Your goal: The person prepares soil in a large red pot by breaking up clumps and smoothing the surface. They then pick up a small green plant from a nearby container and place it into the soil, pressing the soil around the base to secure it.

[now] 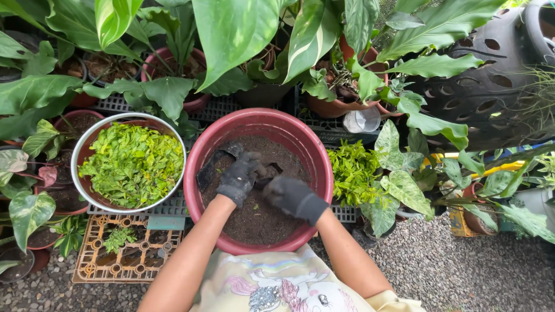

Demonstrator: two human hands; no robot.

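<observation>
Both gloved hands are down in the big round dark-red plastic pot (pixel 202 151) of dark soil (pixel 254 216); left hand (pixel 239 178) curls its fingers on a flat black trowel-like tool (pixel 215 164); right hand (pixel 291 195) looks closed, contents hidden; the step looks like working the soil, and steady scooping seems next.

**Red pot of soil, small black pot inside**

You have a large round red pot (pixel 202 150) upright before you, filled with dark, loose soil (pixel 260 216) well below its rim. On the soil at the left lies a small black plastic pot (pixel 211 167), tipped on its side, touching your gloved left hand (pixel 238 176).
</observation>
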